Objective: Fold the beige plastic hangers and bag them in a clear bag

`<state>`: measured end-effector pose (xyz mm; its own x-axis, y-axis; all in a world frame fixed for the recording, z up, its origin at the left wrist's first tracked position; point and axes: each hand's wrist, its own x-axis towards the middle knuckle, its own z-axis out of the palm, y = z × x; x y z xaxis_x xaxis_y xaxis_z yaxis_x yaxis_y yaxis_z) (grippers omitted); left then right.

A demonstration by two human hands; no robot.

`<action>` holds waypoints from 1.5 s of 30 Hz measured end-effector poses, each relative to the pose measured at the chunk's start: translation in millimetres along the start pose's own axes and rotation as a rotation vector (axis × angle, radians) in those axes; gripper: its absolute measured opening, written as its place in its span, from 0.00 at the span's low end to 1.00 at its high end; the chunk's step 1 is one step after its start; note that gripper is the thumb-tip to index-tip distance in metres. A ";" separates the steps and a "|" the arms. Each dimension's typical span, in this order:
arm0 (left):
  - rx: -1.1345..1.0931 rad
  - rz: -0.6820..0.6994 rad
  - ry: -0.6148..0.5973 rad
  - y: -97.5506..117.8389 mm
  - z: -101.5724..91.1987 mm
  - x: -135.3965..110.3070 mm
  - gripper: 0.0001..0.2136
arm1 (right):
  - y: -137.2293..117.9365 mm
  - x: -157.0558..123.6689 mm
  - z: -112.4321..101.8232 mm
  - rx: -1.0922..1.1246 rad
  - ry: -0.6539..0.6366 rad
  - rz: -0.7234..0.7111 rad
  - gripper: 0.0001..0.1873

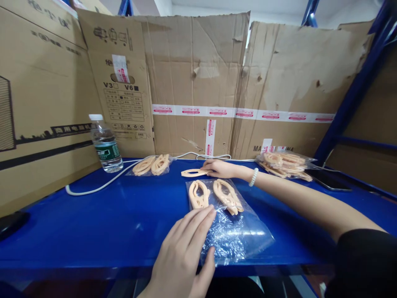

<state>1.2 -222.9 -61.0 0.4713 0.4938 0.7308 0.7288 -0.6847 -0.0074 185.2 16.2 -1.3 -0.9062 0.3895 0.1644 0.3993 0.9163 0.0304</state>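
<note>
A clear plastic bag point(238, 238) lies on the blue table in front of me, with two beige looped plastic pieces point(198, 195) at its far end that look like folded hangers. My left hand point(187, 244) rests on the bag's left side, fingers stretched out flat, the fingertips by the left piece's near end. Beyond the bag, my right hand point(217, 168) reaches across from the right. Its fingers are closed on the right end of a loose beige folded hanger point(192, 173), which lies on the table.
Bagged beige pieces point(151, 165) lie at the back left, near a water bottle point(107, 147) and a white cable point(93, 191). A larger bagged pile point(283, 163) sits at the back right beside a dark phone point(330, 181). Cardboard point(192, 82) walls the table's back.
</note>
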 end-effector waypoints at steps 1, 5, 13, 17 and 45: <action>-0.001 -0.004 -0.003 0.2 -0.2 0.0 0.26 | -4.6 -10.8 -0.9 0.005 0.047 0.008 0.15; -0.001 -0.012 -0.027 0.9 -2.8 1.3 0.26 | -24.8 -48.8 -16.1 0.025 0.350 0.075 0.13; 0.016 -0.007 -0.015 1.0 -4.3 2.3 0.26 | -133.2 -131.0 -83.6 -0.154 0.804 0.229 0.07; -0.004 -0.037 -0.023 1.5 -2.2 0.4 0.27 | -194.9 -168.4 -82.1 -0.159 0.642 0.168 0.09; -0.177 -0.068 -0.011 -11.1 -41.6 -6.9 0.15 | -165.6 -179.5 -59.1 -0.285 0.228 0.068 0.22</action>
<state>-30.9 -241.1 -37.5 0.4301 0.5476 0.7178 0.6608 -0.7326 0.1629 290.0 -211.0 22.4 -0.8350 0.3883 0.3898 0.5091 0.8140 0.2797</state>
